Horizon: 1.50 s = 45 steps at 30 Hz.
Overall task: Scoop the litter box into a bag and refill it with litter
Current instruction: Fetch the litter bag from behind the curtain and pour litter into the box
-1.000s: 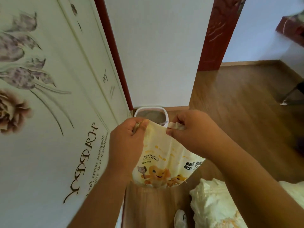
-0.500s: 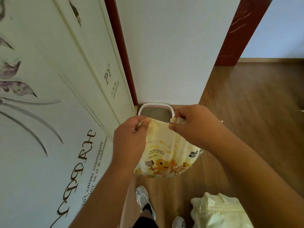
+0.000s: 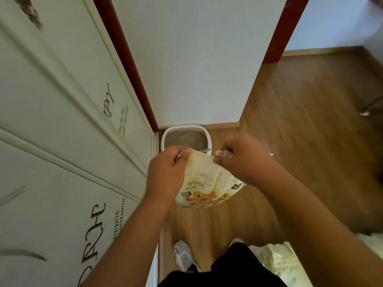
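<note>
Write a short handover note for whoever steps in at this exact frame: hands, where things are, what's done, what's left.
Left hand: pinching the top left corner of the cat litter bag.
Right hand: pinching the top right edge of the same bag, which hangs in the air between both hands.
Litter box: on the floor against the wall, just beyond the bag, some litter visible inside.
A crumpled pale plastic bag lies on the floor by the right foot.
Done: whether scooping is finished cannot be told.
Left: open the bag top, pour litter into the box.
</note>
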Tool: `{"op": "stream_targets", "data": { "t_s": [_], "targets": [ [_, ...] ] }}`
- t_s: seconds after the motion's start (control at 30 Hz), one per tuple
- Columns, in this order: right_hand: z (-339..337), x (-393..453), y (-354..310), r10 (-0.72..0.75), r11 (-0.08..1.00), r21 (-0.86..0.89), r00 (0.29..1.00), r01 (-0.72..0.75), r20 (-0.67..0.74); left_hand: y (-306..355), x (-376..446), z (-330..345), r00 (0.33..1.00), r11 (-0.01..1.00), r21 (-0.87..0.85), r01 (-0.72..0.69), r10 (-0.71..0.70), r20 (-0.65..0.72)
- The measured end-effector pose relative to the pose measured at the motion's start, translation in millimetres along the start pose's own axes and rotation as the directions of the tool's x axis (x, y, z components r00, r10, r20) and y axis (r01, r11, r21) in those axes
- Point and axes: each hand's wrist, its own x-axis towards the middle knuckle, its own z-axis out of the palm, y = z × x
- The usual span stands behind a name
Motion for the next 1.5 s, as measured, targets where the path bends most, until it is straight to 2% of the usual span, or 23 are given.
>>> {"op": "stream_targets", "data": {
  "t_s": [0.23,0.57,0.77,1.23,1.5],
  "targets": [
    [30.1,75.3,29.1,0.003,0.997,0.073,0.996,-0.009,0.088,-35.6,56.5,35.8,0.993,0.993,0.030,0.117,-0.117,0.009],
    [75.5,193.9,101.6,0.019,1.000,-0.007,0.956,-0.018,0.292,-108.1,127.7,129.6,0.949,0.947,0.069,0.314,-0.315,-0.002],
    [124.6,239.1,148.9,0.085,0.996,-0.039,0.922,-0.076,0.378,-162.6,153.6,180.3,0.916,0.917,0.053,0.395,-0.398,0.052],
    [265.8,350.0,219.9,0.281,0.959,-0.055,0.894,-0.279,0.348,-330.4,253.6,261.1,0.816,0.867,0.052,0.496,-0.486,0.311],
    [347.1,365.0,259.2,0.345,0.931,-0.024,0.854,-0.365,0.391,-400.9,254.4,292.8,0.770,0.827,0.094,0.554,-0.552,0.320]
  ]
}}
